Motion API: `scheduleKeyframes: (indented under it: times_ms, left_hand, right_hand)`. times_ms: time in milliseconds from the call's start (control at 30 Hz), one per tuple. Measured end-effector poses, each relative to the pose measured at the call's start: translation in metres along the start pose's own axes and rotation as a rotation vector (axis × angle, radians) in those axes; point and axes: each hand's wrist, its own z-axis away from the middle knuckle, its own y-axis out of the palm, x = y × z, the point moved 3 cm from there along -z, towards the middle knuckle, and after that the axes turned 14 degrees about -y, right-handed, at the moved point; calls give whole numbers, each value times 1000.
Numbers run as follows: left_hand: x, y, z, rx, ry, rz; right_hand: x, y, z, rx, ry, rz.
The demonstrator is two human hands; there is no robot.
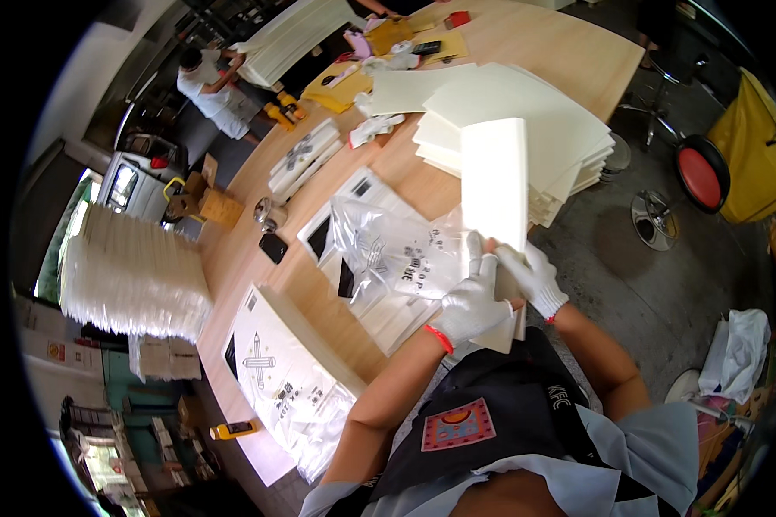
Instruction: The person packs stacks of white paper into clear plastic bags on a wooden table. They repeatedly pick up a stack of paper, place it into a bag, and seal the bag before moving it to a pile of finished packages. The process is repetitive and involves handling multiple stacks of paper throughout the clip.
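A narrow stack of cream paper sheets (494, 177) stands up on end between my hands, tilted over the table's near edge. My right hand (535, 280), in a white knit glove with a red cuff, is closed on its right side. My left hand (474, 306), gloved the same way, presses the stack from the left with bent fingers; some fingertips look bare. The lower end of the stack shows below my hands. Left of my left hand lies a clear printed plastic bag (388, 258), on top of flat white packages (362, 194).
Large cream sheets (526, 112) are piled at the far right. At the left are a printed bagged pack (276, 370), a phone (272, 248) and a tall stack of white packs (134, 271). A red stool (700, 172) stands right. Far left, a person (215, 90) handles boards.
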Motion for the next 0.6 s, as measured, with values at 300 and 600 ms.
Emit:
scheduleKeyframes:
  times_ms: [300, 600]
  left_hand:
    - [119, -125, 35, -116, -35, 1395]
    - [100, 6, 113, -519, 135, 369]
  right_hand:
    - [98, -24, 3, 486, -754, 728]
    - [40, 55, -39, 867, -75, -28]
